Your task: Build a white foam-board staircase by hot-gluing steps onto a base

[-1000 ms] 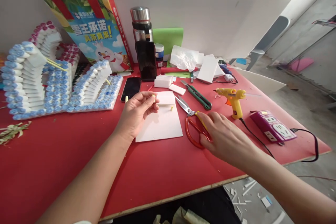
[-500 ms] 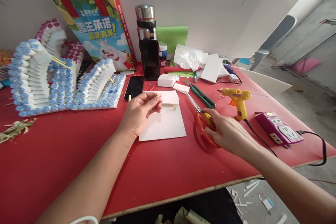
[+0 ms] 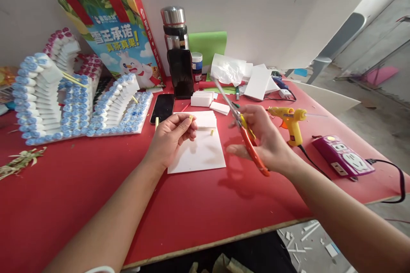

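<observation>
Between thumb and fingertips, my left hand (image 3: 171,136) pinches a thin pale-yellow stick (image 3: 156,122); its ends show on both sides of the hand. Below and beside that hand lies a white board (image 3: 198,158) with a smaller white piece (image 3: 206,120) at its far part. A short yellow bit (image 3: 212,132) rests on the board. My right hand (image 3: 264,138) holds scissors (image 3: 249,145) with orange and yellow handles, raised above the table, blades pointing up and left. The blades look nearly closed.
A yellow glue gun (image 3: 293,123) and purple power strip (image 3: 347,158) are at the right. Behind the board are white blocks (image 3: 201,99), phones (image 3: 162,107) and a steel flask (image 3: 174,30). Blue-and-white models (image 3: 75,108) and a printed bag (image 3: 118,34) occupy the left.
The right hand has lifted the scissors off the table and its fingers have loosened around the handles. My left hand keeps its pinch almost unmoved. The view has shifted slightly.
</observation>
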A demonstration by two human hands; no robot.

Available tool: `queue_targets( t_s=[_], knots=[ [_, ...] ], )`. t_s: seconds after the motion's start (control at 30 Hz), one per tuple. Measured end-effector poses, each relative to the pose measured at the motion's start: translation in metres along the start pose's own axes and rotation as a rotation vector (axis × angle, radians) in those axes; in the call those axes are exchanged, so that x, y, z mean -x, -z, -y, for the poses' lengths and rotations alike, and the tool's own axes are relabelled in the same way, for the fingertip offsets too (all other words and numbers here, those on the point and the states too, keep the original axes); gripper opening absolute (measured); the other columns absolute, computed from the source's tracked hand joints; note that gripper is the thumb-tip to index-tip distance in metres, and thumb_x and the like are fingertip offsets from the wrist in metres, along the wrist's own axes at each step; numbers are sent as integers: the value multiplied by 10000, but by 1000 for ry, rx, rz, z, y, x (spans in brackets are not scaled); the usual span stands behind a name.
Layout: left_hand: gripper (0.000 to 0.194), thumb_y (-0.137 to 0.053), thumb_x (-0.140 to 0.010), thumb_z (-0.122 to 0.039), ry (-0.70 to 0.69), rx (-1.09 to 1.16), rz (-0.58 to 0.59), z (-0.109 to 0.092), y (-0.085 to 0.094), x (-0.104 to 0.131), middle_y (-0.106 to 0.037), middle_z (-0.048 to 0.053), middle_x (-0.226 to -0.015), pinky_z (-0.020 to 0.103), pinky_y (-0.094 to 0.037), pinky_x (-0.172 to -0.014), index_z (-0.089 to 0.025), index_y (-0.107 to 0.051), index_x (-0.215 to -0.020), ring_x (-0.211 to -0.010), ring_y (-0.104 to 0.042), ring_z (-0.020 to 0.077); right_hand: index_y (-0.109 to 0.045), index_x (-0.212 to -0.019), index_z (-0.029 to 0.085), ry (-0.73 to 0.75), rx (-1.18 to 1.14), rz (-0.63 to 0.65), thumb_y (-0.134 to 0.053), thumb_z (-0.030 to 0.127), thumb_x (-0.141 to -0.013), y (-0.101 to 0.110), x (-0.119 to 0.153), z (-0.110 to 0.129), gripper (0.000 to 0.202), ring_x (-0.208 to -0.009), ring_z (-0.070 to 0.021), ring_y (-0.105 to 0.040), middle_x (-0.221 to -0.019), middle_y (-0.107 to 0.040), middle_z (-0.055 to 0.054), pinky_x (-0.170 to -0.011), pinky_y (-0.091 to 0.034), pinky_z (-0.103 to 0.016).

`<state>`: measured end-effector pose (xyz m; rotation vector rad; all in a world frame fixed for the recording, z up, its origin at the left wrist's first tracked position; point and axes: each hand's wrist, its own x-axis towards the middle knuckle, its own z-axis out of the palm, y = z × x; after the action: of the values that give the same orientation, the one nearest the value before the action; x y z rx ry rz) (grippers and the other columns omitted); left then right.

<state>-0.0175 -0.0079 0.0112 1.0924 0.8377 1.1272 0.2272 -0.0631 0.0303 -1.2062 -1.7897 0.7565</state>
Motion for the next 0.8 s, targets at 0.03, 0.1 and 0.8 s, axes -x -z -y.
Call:
queue_targets(
  t_s=[0.03,0.1,0.8],
  knots=[
    [189,-768,-840,-318,-10,2,-9,0,1,0,-688,20,-825,252,-494,-660,-174,-702,-943,-660,-605,103,-393,-1274,304,27,-1,32,-836,435,-755,-4,-10,1,696,-1021,-229,-611,-1141,-595,-52,-850,-539,-368],
    [202,-791,-819,-312,-19,11,-25,1,2,0,-713,21,-829,254,-497,-661,-187,-699,-949,-658,-621,107,-389,-1263,286,105,47,46,-849,492,-727,-10,-24,-1,735,-993,-220,-592,-1160,-579,-60,-869,-523,-370],
    [236,-688,-896,-411,-158,-465,-66,-2,-1,5,-766,85,-1007,317,-539,-721,-201,-611,-972,-770,-708,186,-523,-1271,275,-48,140,-110,-817,567,-737,3,-18,-21,676,-759,-164,-510,-893,-535,9,-702,-456,-296]
  ],
)
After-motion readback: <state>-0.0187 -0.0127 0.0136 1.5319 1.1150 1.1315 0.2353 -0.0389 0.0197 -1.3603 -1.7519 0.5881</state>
